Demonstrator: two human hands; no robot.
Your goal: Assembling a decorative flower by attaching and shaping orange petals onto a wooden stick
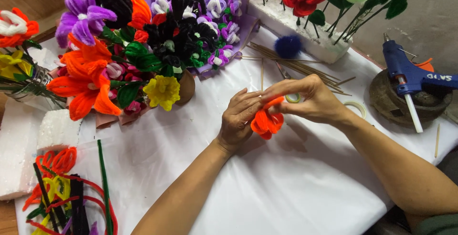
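Note:
Both my hands meet over the middle of the white-covered table (286, 187). My left hand (237, 120) cups an orange pipe-cleaner flower (267, 120) from the left. My right hand (310, 99) pinches the top of the same flower from the right, fingers curled over its petals. A thin wooden stick (261, 75) rises just behind my fingers.
Bouquets of pipe-cleaner flowers (143, 39) fill the back left. A foam block (296, 25) holds stemmed flowers at the back. Wooden sticks (296, 65), tape rolls (355, 107) and a blue glue gun (410, 80) lie right. Loose pipe cleaners (67, 197) and foam (55, 130) sit left.

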